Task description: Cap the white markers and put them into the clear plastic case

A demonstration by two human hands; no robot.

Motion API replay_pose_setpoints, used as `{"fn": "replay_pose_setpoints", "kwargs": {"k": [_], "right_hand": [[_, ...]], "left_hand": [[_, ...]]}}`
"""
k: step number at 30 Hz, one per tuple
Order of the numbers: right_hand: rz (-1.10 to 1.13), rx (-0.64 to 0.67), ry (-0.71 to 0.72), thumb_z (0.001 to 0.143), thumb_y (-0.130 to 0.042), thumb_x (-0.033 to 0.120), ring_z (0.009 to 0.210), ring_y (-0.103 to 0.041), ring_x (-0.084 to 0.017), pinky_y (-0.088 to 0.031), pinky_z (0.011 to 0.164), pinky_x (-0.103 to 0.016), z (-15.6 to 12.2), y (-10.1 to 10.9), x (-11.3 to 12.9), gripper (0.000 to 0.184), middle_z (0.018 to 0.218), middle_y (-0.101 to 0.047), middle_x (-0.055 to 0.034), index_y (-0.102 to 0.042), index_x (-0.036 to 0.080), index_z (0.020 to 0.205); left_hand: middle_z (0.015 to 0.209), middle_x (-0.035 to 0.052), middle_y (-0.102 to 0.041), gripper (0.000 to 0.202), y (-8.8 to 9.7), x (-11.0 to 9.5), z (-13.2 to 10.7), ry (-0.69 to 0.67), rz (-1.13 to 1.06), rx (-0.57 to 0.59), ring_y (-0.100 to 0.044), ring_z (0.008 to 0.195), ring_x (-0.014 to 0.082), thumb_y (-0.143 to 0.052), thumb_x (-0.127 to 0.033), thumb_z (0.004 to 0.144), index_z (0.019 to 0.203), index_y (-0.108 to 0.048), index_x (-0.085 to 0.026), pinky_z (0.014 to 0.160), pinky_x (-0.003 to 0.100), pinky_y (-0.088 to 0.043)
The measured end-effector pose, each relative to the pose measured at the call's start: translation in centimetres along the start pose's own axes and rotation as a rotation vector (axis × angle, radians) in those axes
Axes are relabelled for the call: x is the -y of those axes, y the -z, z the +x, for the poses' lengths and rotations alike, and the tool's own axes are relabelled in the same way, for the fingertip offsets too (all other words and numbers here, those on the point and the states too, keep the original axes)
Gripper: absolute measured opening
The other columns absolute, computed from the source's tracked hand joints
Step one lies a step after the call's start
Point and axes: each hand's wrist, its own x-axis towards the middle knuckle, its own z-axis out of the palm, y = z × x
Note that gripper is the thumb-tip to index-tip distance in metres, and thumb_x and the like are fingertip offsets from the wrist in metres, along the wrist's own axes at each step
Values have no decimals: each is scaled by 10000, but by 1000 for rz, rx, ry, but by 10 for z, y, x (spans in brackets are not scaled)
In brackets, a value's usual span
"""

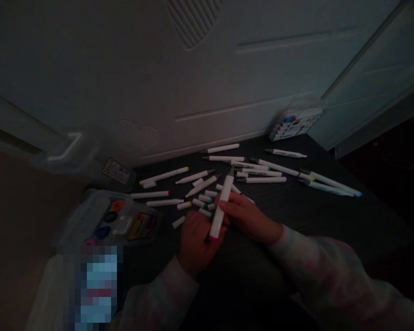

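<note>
A white marker with a pinkish-red end points away from me, its grey tip uncovered. My right hand is closed round its middle, thumb pressed on the barrel. My left hand is curled shut against the marker's lower end; what its fingers hold, if anything, is hidden. Just beyond my hands lie several loose white caps, among them a yellow-ended cap and a plain white cap. More white markers are spread behind, including a red-ended marker and a grey-tipped marker.
On the left, a clear plastic case holds coloured round pieces. A clear box with a printed label is behind it. Another marker pack leans against the pale panel at the back. The dark tabletop extends right.
</note>
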Motion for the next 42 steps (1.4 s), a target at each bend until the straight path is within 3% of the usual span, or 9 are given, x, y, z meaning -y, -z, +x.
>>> {"fn": "replay_pose_setpoints", "kwargs": {"k": [8,14,20,23,27,30,36,42], "right_hand": [[207,121,-225,714,-636,342,426,-467,-44,-318,383,-144,-3,-6,-2,235,525,-538,37,-535,130,707],[208,136,-231,712,-634,384,442,-468,-45,-357,429,-155,-5,-7,-5,273,513,-527,38,-557,125,669],[196,75,-172,712,-641,341,510,-464,-63,-365,491,-185,-6,-11,-1,225,559,-530,31,-555,140,662],[219,10,-134,733,-618,338,535,-501,-82,-396,531,-208,-5,-9,3,214,579,-553,18,-535,148,680],[263,-116,-74,756,-573,340,537,-558,-114,-435,540,-237,1,0,11,206,586,-596,-5,-492,164,688],[260,-210,-36,762,-548,322,536,-563,-122,-432,507,-234,3,5,15,171,593,-605,-8,-491,169,713],[231,-251,34,779,-506,334,465,-496,-95,-386,473,-220,3,6,16,165,517,-529,31,-485,178,728],[210,-294,109,770,-515,262,416,-389,-55,-296,431,-195,6,9,19,142,504,-471,51,-463,166,679]], "left_hand": [[738,60,-608,174,6,-1,-2,-81,-251,56,-537,723,177,-385,-287,810,807,-530,-192,644,344,-423],[738,78,-600,279,5,-2,-4,-57,-290,52,-536,729,187,-281,-316,850,815,-531,-196,644,356,-427],[776,69,-549,192,3,0,-7,-93,-272,-19,-511,738,180,-331,-297,843,878,-487,-192,642,344,-439],[787,58,-516,215,3,6,-9,-70,-268,-117,-497,742,172,-313,-324,857,911,-470,-188,645,333,-434],[801,38,-507,210,1,15,-11,83,-215,-329,-498,773,165,-294,-303,873,916,-474,-202,675,326,-421],[794,28,-512,193,0,17,-11,166,-182,-367,-499,774,152,-303,-268,879,888,-484,-200,687,312,-412],[782,8,-522,66,1,11,-3,181,-99,-238,-498,729,126,-441,-161,816,865,-471,-193,640,270,-416],[844,52,-557,148,-2,10,3,40,50,58,-494,838,163,-470,-100,768,898,-513,-154,768,328,-422]]}}
